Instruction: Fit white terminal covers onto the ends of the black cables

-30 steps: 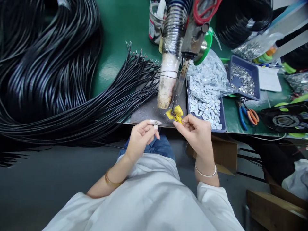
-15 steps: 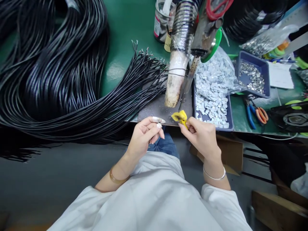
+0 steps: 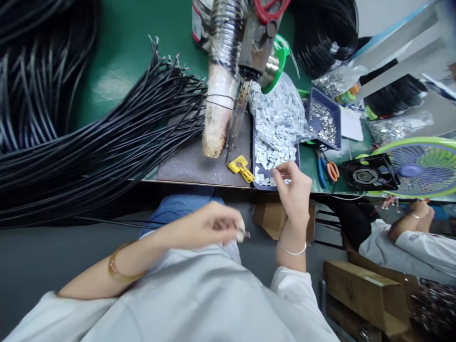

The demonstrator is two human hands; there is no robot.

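My left hand (image 3: 217, 225) is in front of my body, below the table edge. Its fingers, with white covering at the tips, are pinched on a tiny, blurred thing whose end pokes out on the right. Over the near part of a tray (image 3: 298, 171) of small flat silvery pieces (image 3: 276, 149) is my right hand (image 3: 294, 190). Thumb and forefinger come together there, and whatever may lie between them is too small to make out. A yellow clip (image 3: 239, 165) lies on the dark board (image 3: 192, 166), left of this tray, touched by neither hand.
Black cables (image 3: 142, 114) spread over the left of the table. A wrapped tube (image 3: 219, 104) and a soldering-iron-like tool (image 3: 244, 90) hang over the board. Rightward are a parts tray (image 3: 337, 137), pliers (image 3: 327, 168), a fan (image 3: 370, 175), a green basket (image 3: 420, 166) and another person's hands (image 3: 420, 209).
The yellow clip has left my right hand and lies on the board. My right hand has moved over the tray; my left hand has dropped toward my body. The view has shifted rightward.
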